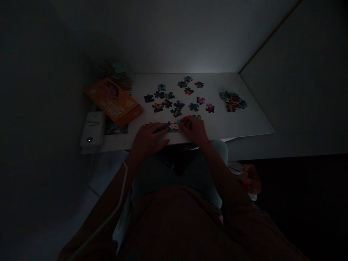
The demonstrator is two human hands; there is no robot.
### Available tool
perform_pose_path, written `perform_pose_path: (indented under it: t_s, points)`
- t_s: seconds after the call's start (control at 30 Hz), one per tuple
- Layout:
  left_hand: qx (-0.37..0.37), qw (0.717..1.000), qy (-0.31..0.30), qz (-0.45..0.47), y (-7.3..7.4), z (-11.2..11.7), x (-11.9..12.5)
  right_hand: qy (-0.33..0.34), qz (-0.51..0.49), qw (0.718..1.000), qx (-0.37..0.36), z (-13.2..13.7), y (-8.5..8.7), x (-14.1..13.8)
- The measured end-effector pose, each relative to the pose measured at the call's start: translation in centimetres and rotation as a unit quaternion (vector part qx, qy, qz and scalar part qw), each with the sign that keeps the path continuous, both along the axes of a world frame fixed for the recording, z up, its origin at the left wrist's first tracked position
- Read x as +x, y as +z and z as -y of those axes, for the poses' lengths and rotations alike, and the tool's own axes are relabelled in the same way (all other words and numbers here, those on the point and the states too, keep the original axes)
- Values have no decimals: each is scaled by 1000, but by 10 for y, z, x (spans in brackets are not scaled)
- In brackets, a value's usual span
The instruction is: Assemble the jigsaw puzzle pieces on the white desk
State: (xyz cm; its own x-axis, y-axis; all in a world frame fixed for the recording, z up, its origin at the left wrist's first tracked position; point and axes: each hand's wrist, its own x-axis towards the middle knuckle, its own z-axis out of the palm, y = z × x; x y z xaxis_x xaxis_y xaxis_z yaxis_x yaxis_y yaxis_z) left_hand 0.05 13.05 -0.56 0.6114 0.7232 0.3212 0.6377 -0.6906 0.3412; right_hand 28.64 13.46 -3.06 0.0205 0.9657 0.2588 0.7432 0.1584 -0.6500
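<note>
Near the table's front edge lies a short strip of joined puzzle pieces, partly covered by my fingers. My left hand rests flat over the strip's left end, its fingers stretched out and the thumb apart. At the right end, my right hand has its fingertips pinched on a puzzle piece, which they mostly hide. Just behind the right knuckles another piece shows in part. Several loose pieces are spread over the table beyond both hands. The light is dim, so the pieces' pictures are hard to read.
An orange puzzle box lies at the left on a printed sheet. In front of it is a white device with a cable. A pile of pieces sits on the white table at the right. Walls stand behind.
</note>
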Motion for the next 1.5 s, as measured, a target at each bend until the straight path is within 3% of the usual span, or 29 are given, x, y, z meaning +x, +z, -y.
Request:
perform_pose_path:
  t_s: [0.23,0.47,0.6,0.77,0.87,1.13,1.37,1.5]
  points:
    - [-4,1000,3,-5,3,1,1,-3,89,996,3,4,2,0]
    - [-6,1000,-1,-2,1,0,0,-1,51,998,21,4,-1,1]
    - [-6,1000,0,-5,1,0,0,12,-7,997,72,-1,-4,36]
    - [0,1000,-2,-7,0,-1,0,-36,104,992,62,-5,-10,97]
    - [0,1000,-3,-2,-2,-2,-1,-19,126,991,32,-6,-13,111]
    - [-5,1000,5,-8,-1,-1,0,-24,91,995,22,-4,-9,103]
    - [-4,1000,1,2,-2,-2,-1,75,64,995,19,8,2,82]
    - [-8,1000,6,-11,1,-2,0,91,78,993,-9,7,4,74]
